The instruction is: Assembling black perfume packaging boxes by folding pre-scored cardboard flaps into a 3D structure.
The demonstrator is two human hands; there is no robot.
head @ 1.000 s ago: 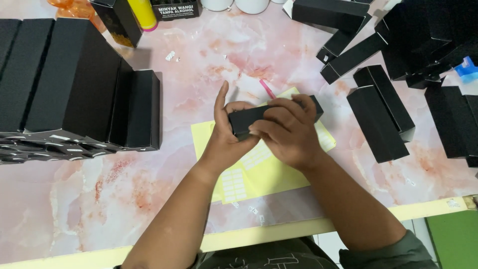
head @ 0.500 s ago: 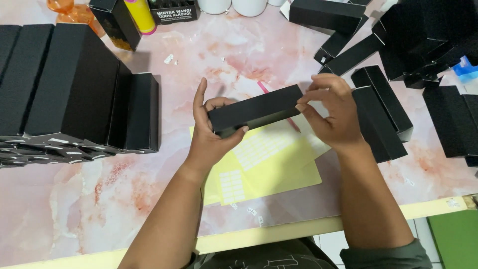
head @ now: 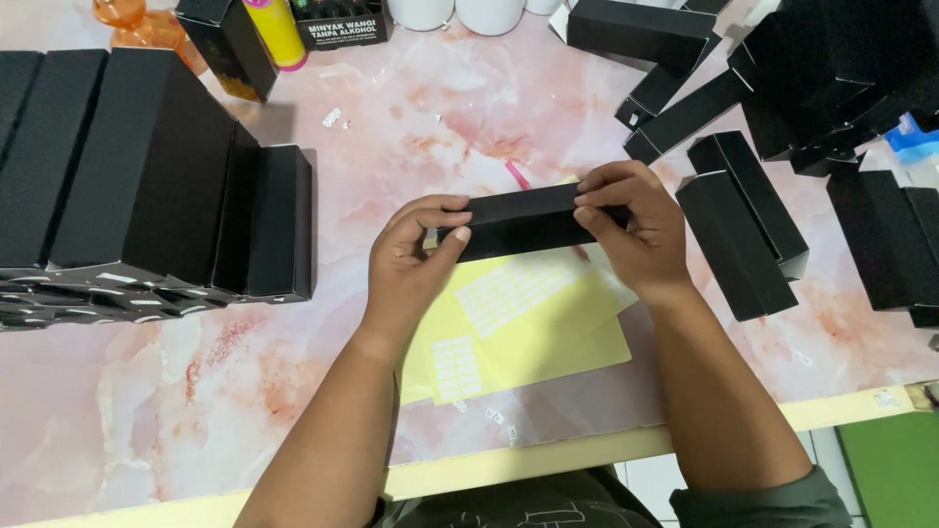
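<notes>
Above the table's (head: 411, 127) near edge, a long black box (head: 518, 223) lies level between both hands: the left hand (head: 416, 259) pinches its left end, the right hand (head: 631, 230) grips its right end. Yellow label sheets (head: 518, 323) lie under it; stacked black boxes (head: 147, 166) fill the left edge.

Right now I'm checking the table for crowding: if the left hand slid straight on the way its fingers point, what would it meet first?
The left hand points up-right along the black box it holds; beyond that, probably the right hand gripping the other end.
</notes>
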